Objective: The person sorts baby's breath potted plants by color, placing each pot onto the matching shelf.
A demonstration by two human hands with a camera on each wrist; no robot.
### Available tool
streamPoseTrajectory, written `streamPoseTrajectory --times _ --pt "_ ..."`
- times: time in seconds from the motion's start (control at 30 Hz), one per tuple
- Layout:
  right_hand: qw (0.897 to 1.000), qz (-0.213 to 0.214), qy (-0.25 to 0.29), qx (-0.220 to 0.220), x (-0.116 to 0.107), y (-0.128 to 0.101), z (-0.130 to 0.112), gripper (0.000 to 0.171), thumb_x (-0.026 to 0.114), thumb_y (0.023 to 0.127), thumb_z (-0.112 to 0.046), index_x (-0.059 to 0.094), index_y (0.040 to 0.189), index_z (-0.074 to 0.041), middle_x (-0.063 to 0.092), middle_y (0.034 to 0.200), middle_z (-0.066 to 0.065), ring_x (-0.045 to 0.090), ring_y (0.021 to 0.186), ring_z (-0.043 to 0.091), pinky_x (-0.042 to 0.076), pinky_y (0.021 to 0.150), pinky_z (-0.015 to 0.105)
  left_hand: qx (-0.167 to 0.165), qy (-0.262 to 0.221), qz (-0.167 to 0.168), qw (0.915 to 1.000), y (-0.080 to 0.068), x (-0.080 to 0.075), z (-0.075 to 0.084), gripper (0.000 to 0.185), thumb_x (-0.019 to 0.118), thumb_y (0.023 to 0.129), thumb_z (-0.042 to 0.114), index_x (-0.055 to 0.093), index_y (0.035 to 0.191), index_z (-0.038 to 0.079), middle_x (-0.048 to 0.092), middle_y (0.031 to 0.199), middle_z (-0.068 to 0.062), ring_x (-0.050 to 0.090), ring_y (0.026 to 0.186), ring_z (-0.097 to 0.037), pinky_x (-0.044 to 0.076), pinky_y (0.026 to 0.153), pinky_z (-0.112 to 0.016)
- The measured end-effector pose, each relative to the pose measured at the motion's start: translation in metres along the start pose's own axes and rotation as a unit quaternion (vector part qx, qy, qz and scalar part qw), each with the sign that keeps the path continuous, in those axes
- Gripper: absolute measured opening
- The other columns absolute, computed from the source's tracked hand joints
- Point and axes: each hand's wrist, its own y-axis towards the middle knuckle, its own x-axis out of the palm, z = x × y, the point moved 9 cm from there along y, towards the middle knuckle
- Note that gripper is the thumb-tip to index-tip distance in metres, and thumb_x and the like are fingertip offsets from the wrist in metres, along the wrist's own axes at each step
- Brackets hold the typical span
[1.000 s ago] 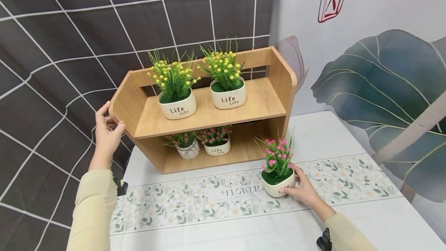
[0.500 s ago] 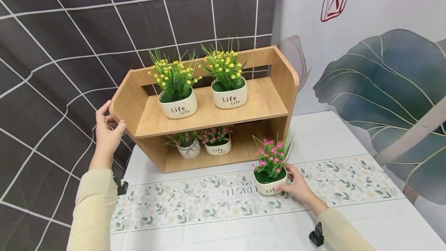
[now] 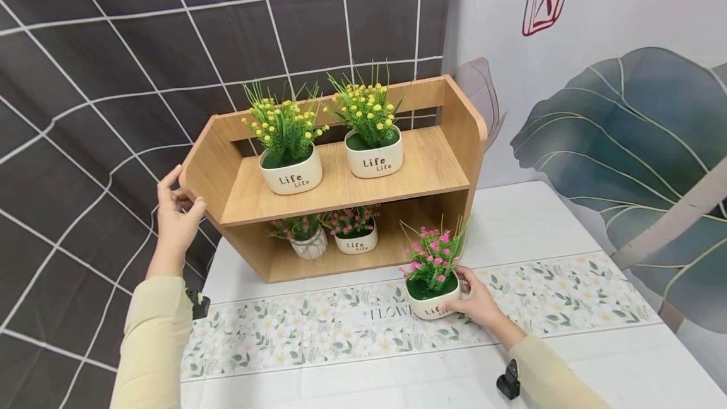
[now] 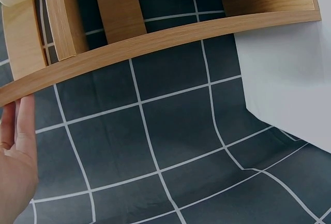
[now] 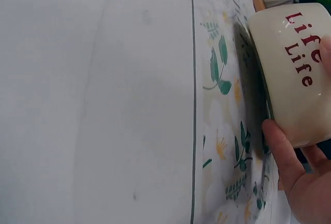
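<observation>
My right hand (image 3: 474,302) grips a cream pot of pink flowers (image 3: 430,286) marked "Life"; the same pot (image 5: 294,74) fills the right wrist view with my thumb (image 5: 282,154) on its side. It stands on the floral runner (image 3: 318,333) in front of the wooden shelf (image 3: 346,188). My left hand (image 3: 173,216) holds the shelf's left side panel; in the left wrist view the hand (image 4: 15,157) lies against the panel's edge (image 4: 155,40). Two yellow-flower pots (image 3: 289,172) (image 3: 373,156) stand on the upper shelf board.
Two small pink-flower pots (image 3: 354,238) (image 3: 307,243) sit on the lower shelf board. The white table (image 3: 625,365) extends right and toward me. A dark grid cloth (image 3: 85,81) hangs behind on the left, a leaf-print backdrop (image 3: 625,131) on the right.
My right hand has slid the pink-flower pot leftward along the runner, closer to the shelf's front. The left hand has stayed on the shelf's side.
</observation>
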Motion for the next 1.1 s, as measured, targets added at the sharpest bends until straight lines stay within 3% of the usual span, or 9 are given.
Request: streamPoseTrajectory --times 0.17,0.57,0.93,1.1 --pt "1.000 0.008 0.000 -0.005 0.005 0.006 -0.005 0.091 0.086 0.065 -0.013 0.036 0.138 0.004 0.048 0.131 0.027 0.052 0.112 0.041 0.042 0.098 0.052 -0.004 0.001 0.001 1.0000 0.000 -0.001 -0.001 0.068 0.049 0.084 -0.004 0.029 0.146 0.018 0.048 0.091 0.024 0.046 0.082 0.002 0.037 0.072 -0.016" --pt "0.999 0.024 0.036 -0.009 0.011 0.034 -0.033 0.091 0.083 0.068 -0.012 0.032 0.142 0.001 0.045 0.133 0.026 0.049 0.109 0.038 0.044 0.090 0.042 0.032 0.003 -0.004 0.9995 -0.001 -0.001 0.006 0.067 0.048 0.084 -0.005 0.031 0.145 0.015 0.047 0.091 0.025 0.047 0.081 0.003 0.038 0.072 -0.014" --pt "0.998 0.048 0.045 0.008 0.025 0.060 -0.031 0.092 0.083 0.069 -0.012 0.031 0.143 0.000 0.044 0.137 0.024 0.050 0.114 0.039 0.042 0.098 0.049 0.045 0.007 -0.002 0.9990 -0.001 -0.003 0.008 0.066 0.048 0.083 -0.006 0.032 0.144 0.014 0.048 0.087 0.026 0.047 0.079 0.004 0.037 0.074 -0.014" --pt "0.997 0.062 0.051 -0.006 0.027 0.069 -0.033 0.091 0.082 0.069 -0.006 0.030 0.142 0.005 0.041 0.136 0.026 0.044 0.121 0.040 0.037 0.104 0.050 0.047 0.012 -0.006 0.9988 -0.001 -0.001 0.007 0.066 0.048 0.083 -0.006 0.032 0.144 0.013 0.047 0.089 0.022 0.046 0.080 0.005 0.037 0.074 -0.014"
